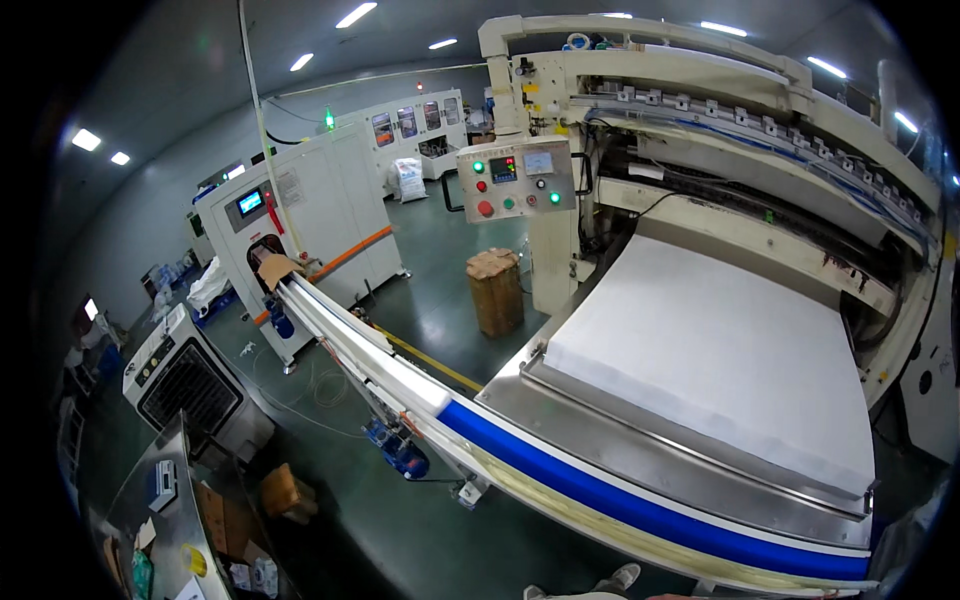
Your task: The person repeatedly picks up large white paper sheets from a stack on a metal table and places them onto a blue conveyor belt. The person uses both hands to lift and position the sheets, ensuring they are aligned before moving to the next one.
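Neither of my hands shows clearly; a thin skin-toned sliver at the lower edge is too small to make out. My shoes peek in at the bottom, beside a conveyor with a blue belt. On the belt's far left part lies a long white piece, reaching toward a white cabinet machine. Beyond the conveyor, a wide stack of white sheets rests on the metal bed of a large cream-coloured machine. Its control panel has lit buttons and a red display.
A brown carton-like block stands on the floor behind the conveyor. At left are an air cooler, a metal bench with a scale, and another brown box. A blue motor hangs under the conveyor. Cables trail across the floor.
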`<state>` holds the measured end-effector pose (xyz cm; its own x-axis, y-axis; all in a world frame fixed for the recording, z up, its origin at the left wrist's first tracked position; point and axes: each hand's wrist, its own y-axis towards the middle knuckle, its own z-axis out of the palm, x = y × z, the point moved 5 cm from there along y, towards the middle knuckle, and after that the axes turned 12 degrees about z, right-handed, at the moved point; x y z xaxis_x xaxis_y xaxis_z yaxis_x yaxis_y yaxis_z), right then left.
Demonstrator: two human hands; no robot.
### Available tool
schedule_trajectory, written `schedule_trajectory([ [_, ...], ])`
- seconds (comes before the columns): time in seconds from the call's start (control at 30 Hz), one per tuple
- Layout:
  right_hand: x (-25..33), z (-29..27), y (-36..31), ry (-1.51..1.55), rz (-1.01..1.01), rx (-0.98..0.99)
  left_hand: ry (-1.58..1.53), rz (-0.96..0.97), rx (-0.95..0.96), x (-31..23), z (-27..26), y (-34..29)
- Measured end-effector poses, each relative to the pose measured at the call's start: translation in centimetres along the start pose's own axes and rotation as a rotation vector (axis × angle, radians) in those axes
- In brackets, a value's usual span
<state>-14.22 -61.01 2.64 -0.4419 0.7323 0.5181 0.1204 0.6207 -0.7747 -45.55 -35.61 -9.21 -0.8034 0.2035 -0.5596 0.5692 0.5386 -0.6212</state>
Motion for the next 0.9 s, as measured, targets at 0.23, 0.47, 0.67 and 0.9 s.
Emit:
schedule_trajectory([
  [0.23, -1.5, 1.5, 0.2, 0.044, 0.011, 0.038, -0.013, 0.014, 0.003, 0.2, 0.1, 0.0],
  [0.47, -4.2, 4.1, 2.0, 0.127, 0.031, 0.100, -0.020, 0.018, -0.005, 0.5, 0.5, -0.7],
  [0.67, -4.7, 6.0, 2.9, 0.196, -0.039, 0.099, -0.026, 0.011, -0.010, 0.9, 1.1, -1.6],
  [0.9, -1.3, 4.9, -0.2, 0.007, -0.084, -0.040, -0.016, 0.023, -0.010, 0.8, 1.4, -2.6],
])
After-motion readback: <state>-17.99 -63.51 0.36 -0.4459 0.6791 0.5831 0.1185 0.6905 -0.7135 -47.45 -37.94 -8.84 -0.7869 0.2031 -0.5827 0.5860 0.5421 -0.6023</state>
